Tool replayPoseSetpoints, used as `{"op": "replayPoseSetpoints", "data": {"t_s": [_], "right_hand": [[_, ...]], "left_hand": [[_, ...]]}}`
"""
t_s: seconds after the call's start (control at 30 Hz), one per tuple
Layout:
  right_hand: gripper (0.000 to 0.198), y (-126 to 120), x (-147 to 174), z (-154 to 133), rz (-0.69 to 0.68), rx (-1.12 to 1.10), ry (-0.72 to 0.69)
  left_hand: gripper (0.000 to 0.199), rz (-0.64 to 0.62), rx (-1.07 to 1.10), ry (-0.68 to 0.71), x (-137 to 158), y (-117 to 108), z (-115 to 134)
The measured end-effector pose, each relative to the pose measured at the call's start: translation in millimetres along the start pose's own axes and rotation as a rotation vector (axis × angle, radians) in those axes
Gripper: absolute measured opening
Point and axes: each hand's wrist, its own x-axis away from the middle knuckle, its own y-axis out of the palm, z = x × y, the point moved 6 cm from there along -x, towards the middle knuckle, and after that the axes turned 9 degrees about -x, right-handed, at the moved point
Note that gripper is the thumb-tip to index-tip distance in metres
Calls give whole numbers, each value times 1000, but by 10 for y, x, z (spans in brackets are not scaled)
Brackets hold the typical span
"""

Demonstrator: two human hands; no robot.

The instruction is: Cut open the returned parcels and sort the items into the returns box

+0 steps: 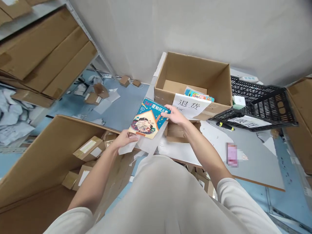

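Between my hands a book [148, 118] with a dark blue illustrated cover is tilted, its front facing up. My right hand [175, 115] grips its upper right edge, thumb on the cover. At the lower left corner my left hand [123, 140] is closed on the book, with white paper [146, 144] hanging beneath it. Just beyond my right hand stands an open cardboard box [219, 97] with several colourful books [198, 94] inside. A white handwritten sign [191, 105] is fixed to its front.
A large open carton [44, 143] with several small boxes stands at the left. Right of the sign box lies a black plastic crate [258, 97] on the grey table [258, 162]. A yellow and black tool [225, 126] lies before it. Flattened cartons [46, 48] fill the left shelf.
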Motion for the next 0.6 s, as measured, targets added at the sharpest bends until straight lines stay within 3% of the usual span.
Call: {"op": "replayPoseSetpoints", "data": {"t_s": [0.17,0.3,0.4,0.47,0.5,0.57,0.6], "right_hand": [[38,-669,425,-48,378,-124,-83],[46,-1126,920,-175,581,-142,-62],[51,-1349,1228,-266,641,-138,-38],[51,-1434,1362,-285,638,-141,-11],[52,-1459,1409,-279,627,-143,5],[52,-1481,1469,-237,595,-158,38],[53,-1486,1488,-204,583,-169,52]], "left_hand": [[24,348,-285,-182,-518,288,-365],[26,327,-233,-201,-849,747,-289],[36,356,-190,-173,-827,923,-48],[48,394,-67,-78,-670,968,230],[55,395,107,21,-563,995,405],[70,144,437,192,-357,1193,786],[75,33,516,207,-248,1302,943]]}}
